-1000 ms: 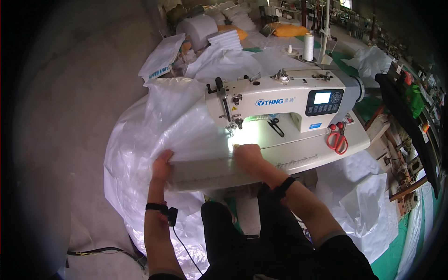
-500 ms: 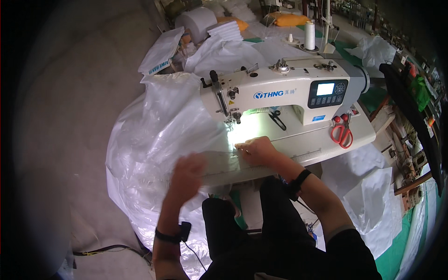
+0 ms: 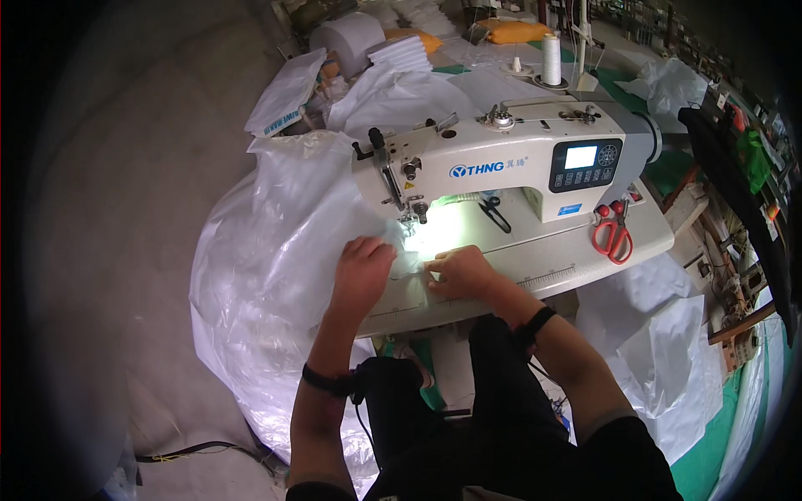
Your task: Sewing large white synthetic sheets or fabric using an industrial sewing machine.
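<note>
A white sewing machine (image 3: 468, 159) stands on its bed, with a bright lamp glowing beneath its head. Large translucent plastic sheeting (image 3: 267, 242) drapes over the left end of the bed, its edge reaching the lit needle area. My left hand (image 3: 365, 269) is closed, fingers curled on the sheeting, left of the needle and on the near side. To the right of it, my right hand (image 3: 464, 271) pinches the sheeting's edge just in front of the lit spot. Its fingertips are partly lost in the glare.
Red-handled scissors (image 3: 614, 238) lie on the bed's right, and a small black thread snip (image 3: 495, 215) lies under the machine arm. Behind stand a white thread cone (image 3: 551, 60) and a large white roll (image 3: 349, 43). More white sheeting (image 3: 652, 351) hangs at the right.
My left hand has moved up and to the right, closer to the needle, and the sheeting has shifted with it. My right hand stays almost in place, its fingers more curled.
</note>
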